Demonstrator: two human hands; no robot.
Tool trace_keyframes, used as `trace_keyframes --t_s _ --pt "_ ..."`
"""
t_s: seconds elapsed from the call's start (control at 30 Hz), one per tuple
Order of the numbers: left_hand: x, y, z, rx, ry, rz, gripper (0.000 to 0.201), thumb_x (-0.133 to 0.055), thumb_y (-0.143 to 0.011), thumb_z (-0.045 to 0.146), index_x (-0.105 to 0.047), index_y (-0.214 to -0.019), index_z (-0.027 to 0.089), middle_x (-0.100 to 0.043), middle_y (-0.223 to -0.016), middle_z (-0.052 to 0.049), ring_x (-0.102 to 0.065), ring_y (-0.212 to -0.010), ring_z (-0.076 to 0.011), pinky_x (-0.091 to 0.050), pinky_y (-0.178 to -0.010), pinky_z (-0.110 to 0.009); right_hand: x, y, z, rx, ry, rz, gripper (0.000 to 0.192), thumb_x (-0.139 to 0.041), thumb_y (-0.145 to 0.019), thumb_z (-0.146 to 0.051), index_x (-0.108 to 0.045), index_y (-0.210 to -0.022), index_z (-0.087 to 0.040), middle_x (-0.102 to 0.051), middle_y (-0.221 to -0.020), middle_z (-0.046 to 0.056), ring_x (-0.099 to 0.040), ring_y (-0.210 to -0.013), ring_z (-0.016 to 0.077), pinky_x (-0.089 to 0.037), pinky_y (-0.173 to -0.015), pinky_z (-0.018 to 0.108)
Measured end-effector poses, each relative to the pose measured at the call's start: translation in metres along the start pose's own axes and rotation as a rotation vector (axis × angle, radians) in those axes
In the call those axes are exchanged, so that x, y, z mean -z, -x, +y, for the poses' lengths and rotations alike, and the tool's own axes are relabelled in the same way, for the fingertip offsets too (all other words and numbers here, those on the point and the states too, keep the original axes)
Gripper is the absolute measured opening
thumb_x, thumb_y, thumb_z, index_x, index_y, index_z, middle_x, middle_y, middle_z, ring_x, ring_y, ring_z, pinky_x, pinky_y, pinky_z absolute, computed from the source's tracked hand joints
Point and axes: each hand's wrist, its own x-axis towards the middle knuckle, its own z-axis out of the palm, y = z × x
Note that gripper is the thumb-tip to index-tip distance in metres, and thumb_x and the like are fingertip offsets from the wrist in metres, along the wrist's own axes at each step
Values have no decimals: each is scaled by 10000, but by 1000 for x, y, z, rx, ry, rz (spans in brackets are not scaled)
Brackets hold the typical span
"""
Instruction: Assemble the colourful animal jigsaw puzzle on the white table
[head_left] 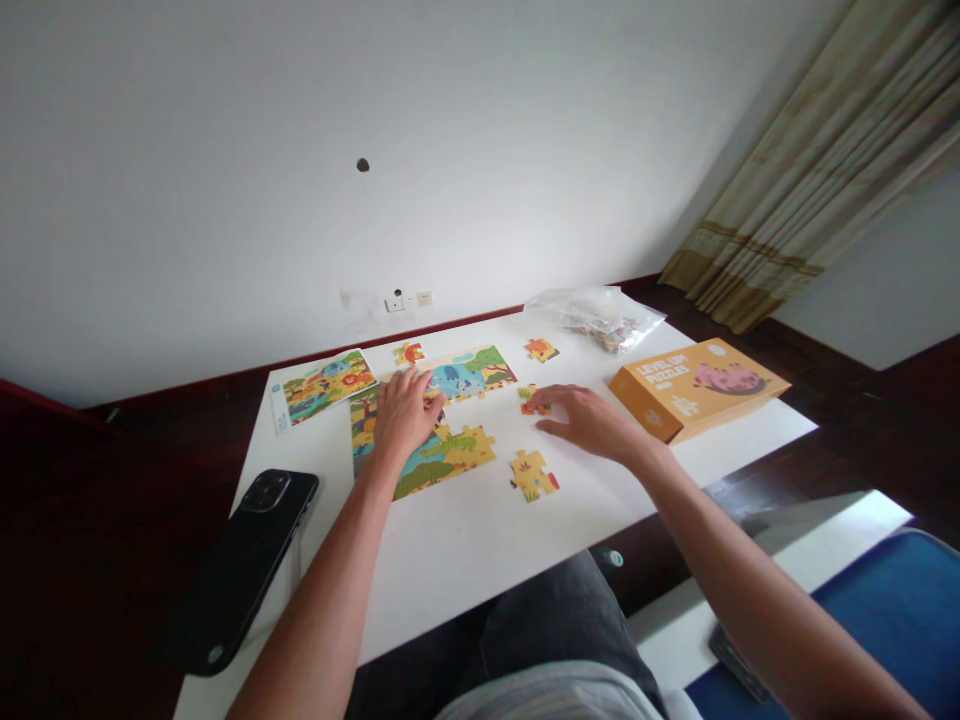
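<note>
A partly joined jigsaw puzzle (450,455) with a colourful animal scene lies on the white table. My left hand (405,410) rests over its middle, fingers spread, covering some pieces. To the right, my right hand (581,415) reaches down to a loose puzzle piece (530,407); its fingertips are at the piece's right side, with the thumb apart from the other fingers. Nearer to me lies a yellow cluster of puzzle pieces (532,475). Other loose orange pieces (541,349) sit farther back, and a reddish-orange piece (409,354) is beyond my left hand.
A picture card (326,390) lies at the back left, and a black phone (255,560) is at the left edge. A clear plastic bag (600,315) of pieces and an orange puzzle box (701,385) stand right. The wall (450,200) is behind the table.
</note>
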Motion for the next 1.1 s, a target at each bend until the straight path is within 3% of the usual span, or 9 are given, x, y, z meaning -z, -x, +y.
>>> trace_keyframes --t_s 0.1,0.2,0.27,0.43,0.83,1.1 --pt "1 0 1 3 -20 -10 472 -532 -1022 465 -599 -1429 236 -526 -1568 -120 -441 -1462 -354 -352 -1214 -561 15 -17 8 -14 43 36 484 -719 -913 -305 -663 -1393 -278 -647 -1452 79 -573 -1371 298 -466 -1176 493" --pt "1 0 1 3 -41 -5 472 -526 -1025 463 -603 -1428 229 -529 -1566 -119 -448 -1453 -352 -363 -1206 -554 22 -31 22 -56 47 -54 638 -810 -831 -306 -628 -1443 -286 -646 -1456 82 -582 -1360 305 -478 -1165 497" --pt "1 0 1 6 -46 3 471 -523 -1026 465 -606 -1429 235 -533 -1563 -113 -451 -1450 -349 -368 -1204 -546 22 -33 30 -46 28 -84 577 -809 -828 -317 -672 -1387 -282 -680 -1410 74 -613 -1319 307 -482 -1157 513" --pt "-2 0 -1 -7 -41 9 464 -518 -1024 468 -607 -1431 265 -537 -1560 -97 -442 -1457 -346 -367 -1200 -554 16 -24 32 50 -107 -5 409 -729 -868 -337 -736 -1277 -323 -738 -1290 35 -680 -1187 287 -543 -1072 510" --pt "1 1 2 2 -48 -1 472 -522 -1026 463 -594 -1440 247 -528 -1567 -100 -436 -1469 -353 -371 -1200 -538 -6 -34 17 267 -106 61 425 -535 -957 -263 -714 -1343 -250 -683 -1367 97 -644 -1247 261 -514 -1116 500" --pt "3 1 4 17 -39 3 454 -528 -1024 455 -605 -1428 262 -541 -1560 -92 -441 -1470 -346 -360 -1210 -544 -13 -34 12 269 -50 91 449 -529 -929 -210 -716 -1337 -218 -684 -1373 107 -637 -1258 275 -504 -1131 513"
